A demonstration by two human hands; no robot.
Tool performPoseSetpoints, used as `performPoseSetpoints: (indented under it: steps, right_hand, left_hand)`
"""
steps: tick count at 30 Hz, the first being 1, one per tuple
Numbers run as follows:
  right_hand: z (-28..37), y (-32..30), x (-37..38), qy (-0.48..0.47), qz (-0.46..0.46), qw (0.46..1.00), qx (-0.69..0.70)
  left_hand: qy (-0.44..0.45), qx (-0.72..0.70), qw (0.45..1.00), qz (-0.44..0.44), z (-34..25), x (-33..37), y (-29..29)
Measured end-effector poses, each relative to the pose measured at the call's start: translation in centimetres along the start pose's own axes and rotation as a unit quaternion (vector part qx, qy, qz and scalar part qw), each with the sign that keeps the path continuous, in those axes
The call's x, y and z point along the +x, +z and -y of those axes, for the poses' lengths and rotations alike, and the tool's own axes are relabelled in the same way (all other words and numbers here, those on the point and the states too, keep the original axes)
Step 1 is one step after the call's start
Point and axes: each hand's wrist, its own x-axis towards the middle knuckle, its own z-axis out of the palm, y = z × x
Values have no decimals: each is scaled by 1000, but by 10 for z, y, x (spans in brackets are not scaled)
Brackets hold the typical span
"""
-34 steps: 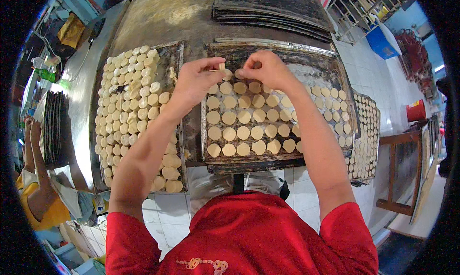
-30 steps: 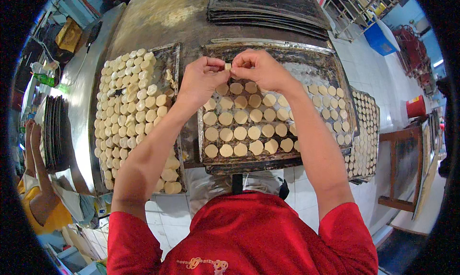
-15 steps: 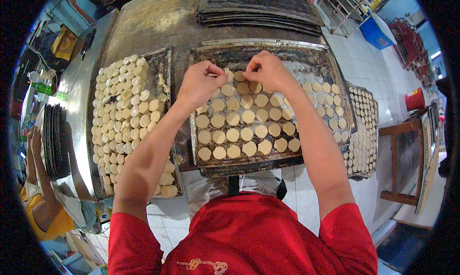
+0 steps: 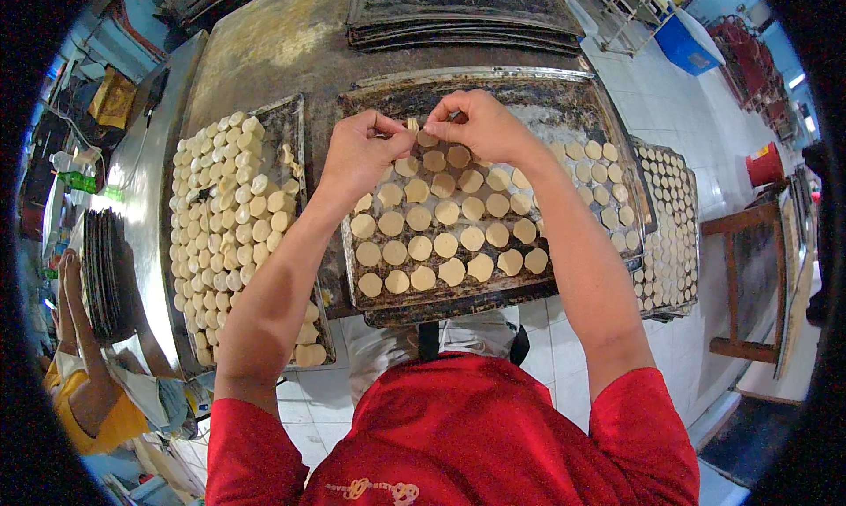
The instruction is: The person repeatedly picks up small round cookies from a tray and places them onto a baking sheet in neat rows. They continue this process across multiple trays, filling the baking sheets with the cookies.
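My left hand point(image 4: 363, 152) is closed in a pinch around a short stack of pale dough rounds point(image 4: 412, 125), seen edge-on. Beside that stack, my right hand point(image 4: 480, 125) has its thumb and fingers pressed together; whatever is between its fingertips is too small to make out. Both hands hover over the far part of a dark, worn baking tray point(image 4: 352, 268). Flat dough rounds point(image 4: 446, 242) lie on it in rows, spaced slightly apart. One round point(image 4: 427, 140) lies just under my right fingertips. My right forearm hides part of the rows.
To the left, another tray point(image 4: 297, 118) holds crowded, stacked dough pieces point(image 4: 233, 198). Dark trays point(image 4: 458, 17) are piled at the back of the table. On the right stand a filled tray point(image 4: 667, 215), a wooden frame point(image 4: 731, 277) and a red bucket point(image 4: 764, 169). Another person's arms point(image 4: 79, 330) show at far left.
My right hand has moved left and slightly up, from over a round on the tray to the stack at my left fingertips. The whole view has shifted a little.
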Motion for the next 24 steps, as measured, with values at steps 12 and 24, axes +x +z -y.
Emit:
performPoseSetpoints:
  steps: [12,24]
  right_hand:
    - [-43,-14,-11,-60,-72,976,-196]
    - [-45,-42,-27,18,-47,986,-157]
  left_hand:
    - [-61,-59,996,30,1,9,15]
    - [-36,-52,996,61,-6,21,43]
